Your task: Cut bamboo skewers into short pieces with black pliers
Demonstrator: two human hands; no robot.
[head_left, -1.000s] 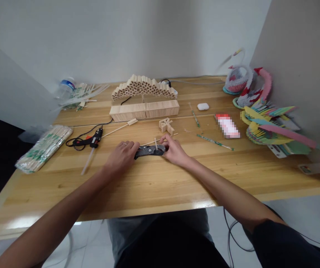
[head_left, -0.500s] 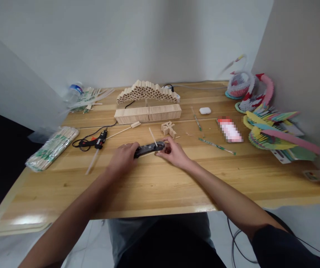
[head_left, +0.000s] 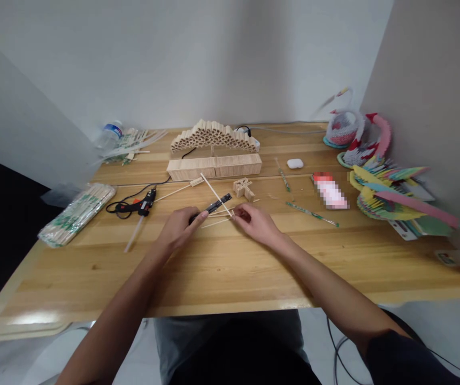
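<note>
My left hand [head_left: 181,227] grips a slim black tool [head_left: 216,205], whose far end points up and to the right. Between finger and thumb, my right hand [head_left: 256,222] pinches the near end of a thin wooden stick [head_left: 215,191]. That stick slants up to the left and crosses the tool's far end. Several more thin sticks [head_left: 217,222] lie on the table under and beside the tool. Just beyond my right hand stands a small block of short stick pieces [head_left: 243,188] glued into a branching shape. The tool's handle is partly hidden by my left fingers.
Behind my hands stand a long stick-built box [head_left: 214,167] and an arched stick structure [head_left: 214,136]. A black glue gun [head_left: 145,202] and a bagged stick bundle [head_left: 76,214] lie left. Green-marked pens [head_left: 312,213], a white earbud case [head_left: 294,163], a phone [head_left: 330,191] and folded-paper models [head_left: 390,192] sit right.
The black tool has swung to a steeper slant and its far end is clear of my right hand. The stick now leans left across it, and loose sticks below have come into view.
</note>
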